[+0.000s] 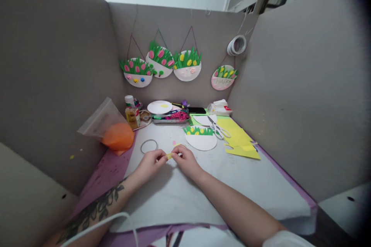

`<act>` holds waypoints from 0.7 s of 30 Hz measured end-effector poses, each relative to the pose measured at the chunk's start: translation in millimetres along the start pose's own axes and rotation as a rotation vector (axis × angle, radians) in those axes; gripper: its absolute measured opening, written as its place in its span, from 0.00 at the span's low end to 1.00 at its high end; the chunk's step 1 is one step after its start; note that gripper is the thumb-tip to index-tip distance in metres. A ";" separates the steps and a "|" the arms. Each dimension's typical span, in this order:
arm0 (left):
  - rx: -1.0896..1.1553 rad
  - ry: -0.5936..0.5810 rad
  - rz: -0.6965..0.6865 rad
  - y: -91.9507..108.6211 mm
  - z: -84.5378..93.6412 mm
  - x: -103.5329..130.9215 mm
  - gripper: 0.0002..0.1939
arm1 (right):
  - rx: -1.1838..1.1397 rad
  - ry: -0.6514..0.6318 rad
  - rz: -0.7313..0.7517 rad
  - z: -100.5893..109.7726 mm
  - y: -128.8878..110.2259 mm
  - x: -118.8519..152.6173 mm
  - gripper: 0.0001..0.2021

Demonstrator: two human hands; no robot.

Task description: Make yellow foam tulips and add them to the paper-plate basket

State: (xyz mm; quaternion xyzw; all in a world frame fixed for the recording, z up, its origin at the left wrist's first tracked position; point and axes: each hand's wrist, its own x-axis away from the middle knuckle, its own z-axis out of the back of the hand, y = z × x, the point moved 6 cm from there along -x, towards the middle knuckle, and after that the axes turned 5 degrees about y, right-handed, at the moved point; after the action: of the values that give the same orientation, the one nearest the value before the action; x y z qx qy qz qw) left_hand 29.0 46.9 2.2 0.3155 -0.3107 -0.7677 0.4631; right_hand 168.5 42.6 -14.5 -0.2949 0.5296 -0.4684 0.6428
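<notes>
Between both hands, above the middle of the white-covered table (179,193), is a small strip of yellow paper (169,156). My left hand (152,161) pinches its left end, and my right hand (185,159) pinches the right end. Just behind my right hand lies a white paper plate with green paper grass and yellow paper flowers (200,142). A small pink paper piece (174,142) sits beyond my fingertips. Left of it lies a thin grey ring (149,146), near my left hand but apart from it.
Scissors (220,131) lie beside yellow paper sheets (240,139) at the right. A tray (171,120) of craft supplies, a glue bottle (132,117) and a bag with orange contents (118,137) stand farther back. Decorated plates (187,73) and tape rolls (237,45) hang on the back panel.
</notes>
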 end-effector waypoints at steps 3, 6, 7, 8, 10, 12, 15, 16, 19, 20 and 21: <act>0.010 -0.009 0.019 -1.9 -0.2 -0.9 0.13 | -0.014 0.002 -0.033 0.8 3.8 -0.8 0.04; 0.017 -0.034 0.059 -4.9 -0.9 -2.8 0.13 | -0.015 0.006 -0.069 0.9 7.1 -1.4 0.04; 0.025 -0.049 0.077 -6.0 -1.4 -3.4 0.13 | -0.014 0.006 -0.075 0.9 7.7 -1.4 0.04; 0.036 -0.065 0.097 -7.1 -2.1 -4.0 0.14 | -0.011 0.010 -0.073 1.2 7.5 -1.2 0.04; 0.064 -0.074 0.140 -10.0 -2.2 -4.8 0.14 | 0.022 0.059 -0.031 4.5 3.2 0.2 0.06; 0.084 -0.052 0.180 -13.2 -1.0 -5.1 0.15 | 0.100 0.138 0.068 9.3 -7.1 3.4 0.10; 0.090 -0.004 0.207 -16.0 1.1 -4.6 0.15 | 0.253 0.160 0.255 8.3 -26.8 10.7 0.07; 0.087 0.004 0.203 -15.7 1.3 -4.3 0.15 | 0.301 0.134 0.299 5.5 -31.5 12.7 0.05; 0.071 0.002 0.175 -12.7 -0.1 -3.4 0.16 | 0.418 0.077 0.329 -0.7 -35.3 15.0 0.06; 0.057 -0.004 0.162 -11.3 -0.9 -3.0 0.16 | 0.446 0.065 0.320 -1.9 -34.2 14.8 0.07; 0.037 -0.008 0.147 -9.9 -1.5 -2.7 0.16 | 0.466 0.053 0.312 -2.9 -32.8 14.6 0.08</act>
State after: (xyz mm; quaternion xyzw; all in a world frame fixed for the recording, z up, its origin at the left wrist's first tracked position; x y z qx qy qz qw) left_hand 26.1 52.8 -5.8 0.2972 -0.3489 -0.7270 0.5112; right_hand 156.2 16.9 7.5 -0.0418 0.4632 -0.4805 0.7435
